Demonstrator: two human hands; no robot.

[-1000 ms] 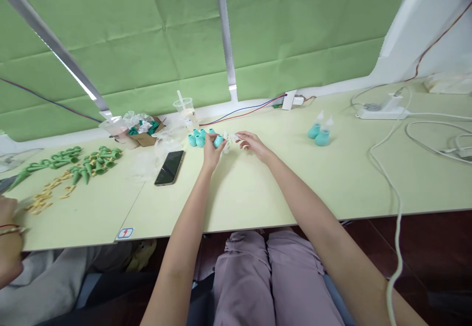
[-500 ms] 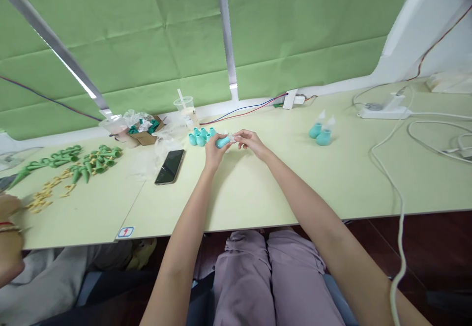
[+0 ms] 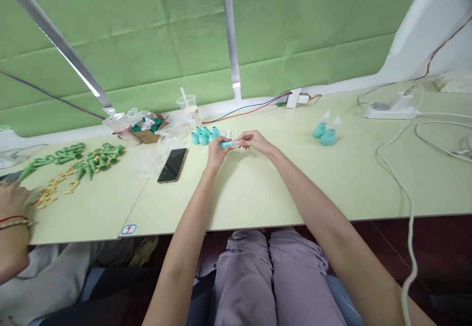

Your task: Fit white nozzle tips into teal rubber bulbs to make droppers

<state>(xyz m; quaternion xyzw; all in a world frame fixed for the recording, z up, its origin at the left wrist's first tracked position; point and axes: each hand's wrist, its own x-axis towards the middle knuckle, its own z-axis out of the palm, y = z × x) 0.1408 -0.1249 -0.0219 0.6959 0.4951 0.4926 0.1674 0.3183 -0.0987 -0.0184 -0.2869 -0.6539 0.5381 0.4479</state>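
Observation:
My left hand (image 3: 217, 153) is closed around a teal rubber bulb (image 3: 225, 144), held on its side just above the table. At the bulb's right end, my right hand (image 3: 255, 141) pinches a small clear nozzle (image 3: 236, 143); the fingers partly hide where the two pieces meet. Behind my left hand stand several teal bulbs (image 3: 202, 139) with open necks. A few small clear nozzles (image 3: 228, 133) lie just beyond my hands. Off to the right, two teal bulbs with clear pointed tips (image 3: 328, 137) stand side by side.
A phone (image 3: 172, 165) lies left of my arms. Behind it are a plastic bag (image 3: 167, 141), a drink cup (image 3: 189, 109) and a small carton (image 3: 149, 135). Green cones (image 3: 99, 159) and a co-worker's hand (image 3: 14, 203) are far left. A power strip (image 3: 391, 112) and white cable occupy the right.
The bulb and both hands have dipped slightly, and the bulb now lies more level. The co-worker's hand has moved farther into view. The whole view has shifted a little.

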